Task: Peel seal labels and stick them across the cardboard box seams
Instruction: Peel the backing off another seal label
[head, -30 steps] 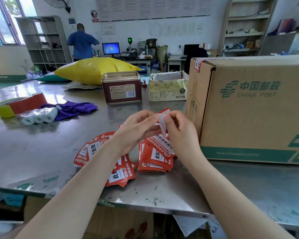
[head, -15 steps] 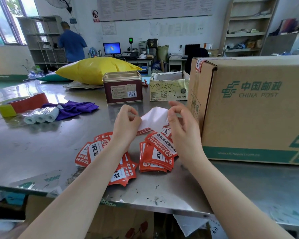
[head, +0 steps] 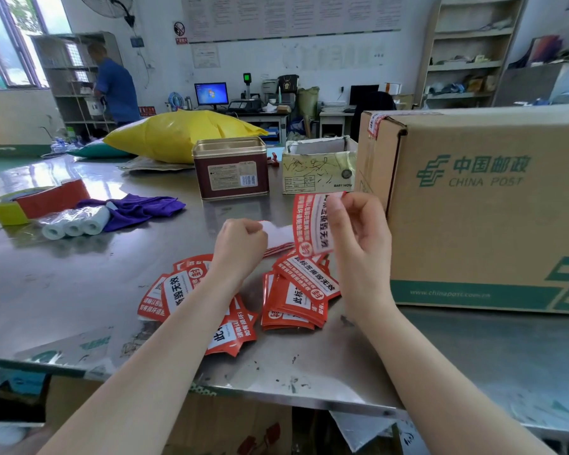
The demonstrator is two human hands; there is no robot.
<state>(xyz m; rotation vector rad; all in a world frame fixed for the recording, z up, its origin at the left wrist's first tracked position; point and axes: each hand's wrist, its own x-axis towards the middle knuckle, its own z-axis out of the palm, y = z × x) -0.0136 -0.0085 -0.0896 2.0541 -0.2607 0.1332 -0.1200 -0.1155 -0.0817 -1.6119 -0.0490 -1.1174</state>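
I am looking at the China Post cardboard box [head: 493, 208], the largest item, sitting at the right of the steel table [head: 63, 290]; a red seal is already lying over its top left corner. Loose stacks of seal labels [head: 296, 297] are lying on the table just in front of the hands.

The right hand [head: 358, 231] is pinching the top edge of one peeled seal label [head: 312, 224] between thumb and fingertips, holding it in the air just left of the box, printed face toward me. The left hand [head: 240, 244] is curling around the white backing paper [head: 278, 236], which is trailing toward the label's lower end; I cannot tell whether the two are fully separated.

The label's long axis is running close to vertical, tilted a little, top edge up by the right grip, round stamp mark at the bottom.

My judgement for the step: I would be keeping the pinch on the very edge so the adhesive stays clean, finishing the pull slowly, dropping the backing, then turning the label so its length is crossing a seam, not running along it.
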